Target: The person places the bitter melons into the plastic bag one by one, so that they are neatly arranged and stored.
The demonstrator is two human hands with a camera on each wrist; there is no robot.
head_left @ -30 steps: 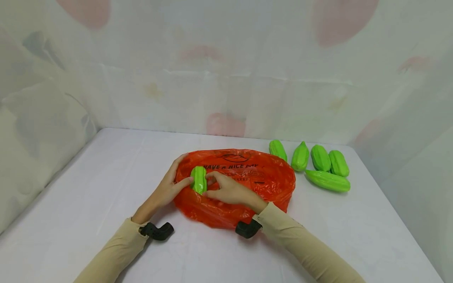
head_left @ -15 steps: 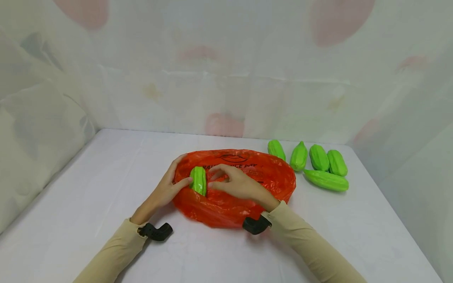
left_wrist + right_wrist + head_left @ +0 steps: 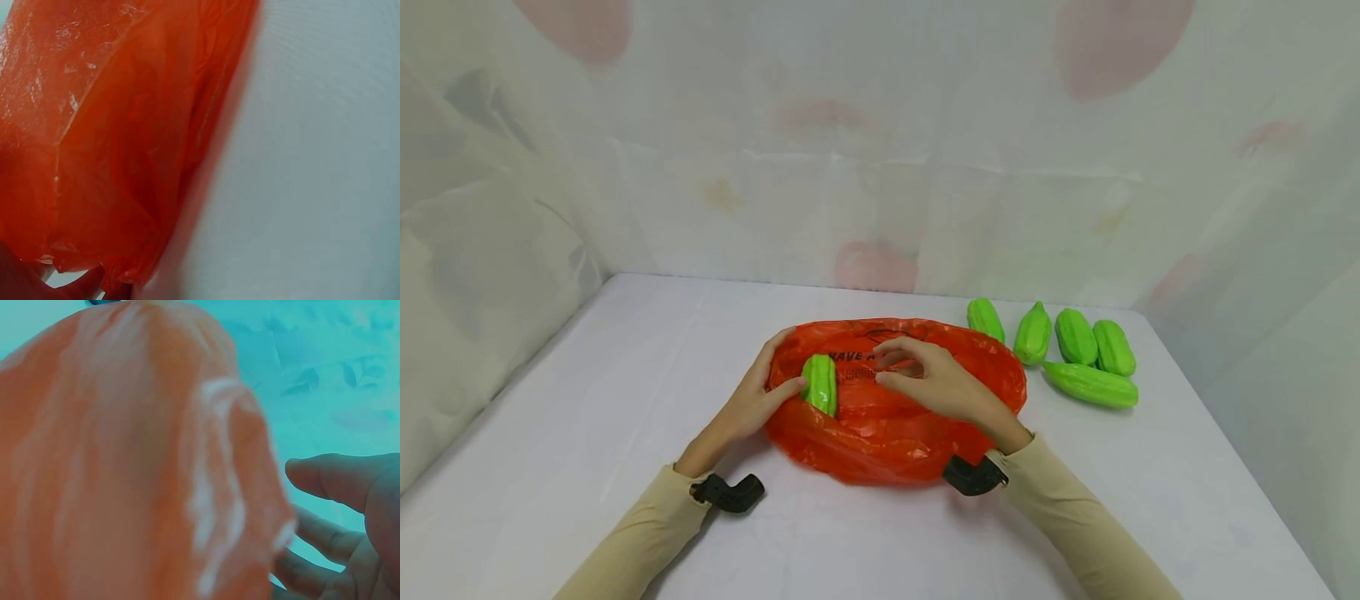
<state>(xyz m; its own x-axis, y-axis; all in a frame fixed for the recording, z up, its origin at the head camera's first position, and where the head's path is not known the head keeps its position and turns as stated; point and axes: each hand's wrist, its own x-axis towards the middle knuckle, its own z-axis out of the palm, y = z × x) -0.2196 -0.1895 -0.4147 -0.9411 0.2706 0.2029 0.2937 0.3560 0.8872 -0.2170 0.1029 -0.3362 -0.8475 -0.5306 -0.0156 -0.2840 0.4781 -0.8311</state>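
Note:
An open red plastic bag (image 3: 895, 446), printed with black lettering inside, rests on the table. My left hand (image 3: 756, 392) grips its left side, fingers along the outside and thumb over the rim. The thumb tip lies right at a bright green ridged gourd (image 3: 822, 379) standing in the bag's left part, its lower end hidden by the front wall. My right hand (image 3: 936, 379) hovers over the bag's mouth with fingers loosely bent and nothing between them. In the right wrist view, thumb and fingers (image 3: 331, 540) stand apart beside the blurred bag (image 3: 125, 456).
Several more green gourds lie behind and right of the bag: one (image 3: 987, 318) partly behind its rim, one pointed (image 3: 1033, 335), two side by side (image 3: 1093, 343), and one lying crosswise (image 3: 1092, 385). A printed cloth wall (image 3: 880, 192) rises behind the white table (image 3: 587, 417).
My right hand has let go of the gourd in the bag and moved right, away from it. My left hand stays on the bag's left side.

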